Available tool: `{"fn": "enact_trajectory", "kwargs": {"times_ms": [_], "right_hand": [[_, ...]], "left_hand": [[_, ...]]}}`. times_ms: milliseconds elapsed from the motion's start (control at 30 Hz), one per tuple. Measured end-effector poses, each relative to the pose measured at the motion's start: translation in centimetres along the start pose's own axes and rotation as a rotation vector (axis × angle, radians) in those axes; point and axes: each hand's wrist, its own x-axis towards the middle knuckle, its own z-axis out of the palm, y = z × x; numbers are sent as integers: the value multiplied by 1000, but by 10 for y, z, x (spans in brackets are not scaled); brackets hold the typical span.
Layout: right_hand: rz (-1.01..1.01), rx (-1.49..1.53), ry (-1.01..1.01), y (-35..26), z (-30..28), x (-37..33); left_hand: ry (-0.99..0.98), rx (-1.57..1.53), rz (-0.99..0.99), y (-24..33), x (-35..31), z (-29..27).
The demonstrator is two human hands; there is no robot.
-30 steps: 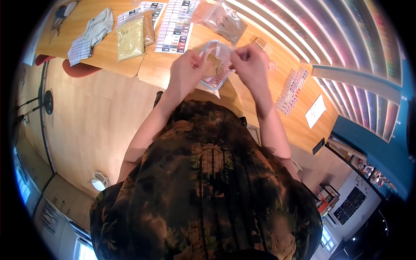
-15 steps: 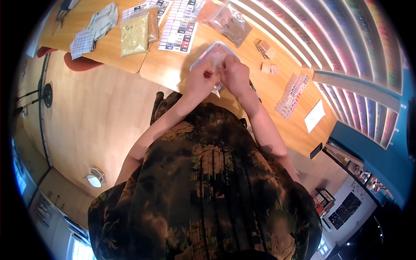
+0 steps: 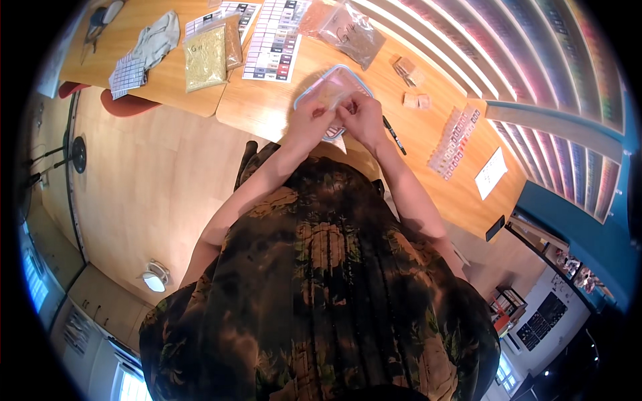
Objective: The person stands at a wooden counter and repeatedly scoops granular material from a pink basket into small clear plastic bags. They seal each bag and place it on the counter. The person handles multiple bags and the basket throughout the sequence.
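Observation:
Both my hands meet over a clear plastic container with a pale blue rim on the table. Pinched between them is a small clear plastic bag, its lower part hidden by my fingers. My left hand grips it from the left, fingers curled. On the other side, my right hand closes its thumb and fingers on the bag's edge. What lies in the container is mostly covered by my hands. Just right of my right wrist lies a black marker pen.
Bags of yellow granules and brown granules lie at the back, beside colour-chart sheets and a grey cloth. Small tan packets, rows of small labelled pieces, a white card and a phone lie right, near lit shelves.
My right hand has dropped slightly, its fingers shifting on the small bag, and more of the marker pen shows. My left hand stays nearly in place. The whole view has shifted a little.

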Motion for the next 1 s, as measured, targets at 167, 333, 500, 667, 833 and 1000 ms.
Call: {"fn": "enact_trajectory", "kwargs": {"times_ms": [167, 333, 500, 667, 833, 1000], "right_hand": [[116, 146, 109, 7, -5, -10], [248, 331, 125, -5, -18, -11], [284, 383, 152, -5, -25, -15], [343, 544, 114, -6, -31, -19], [404, 705, 64, 6, -41, -23], [455, 925, -31, 12, -59, -27]], "left_hand": [[-5, 142, 31, -4, 3, 1], [5, 165, 43, 0, 1, 1], [-11, 174, -14, 9, 0, 1], [-6, 202, -9, 8, 0, -1], [-32, 192, 45, -1, 5, -8], [92, 473, 401, 41, -14, -4]]}}
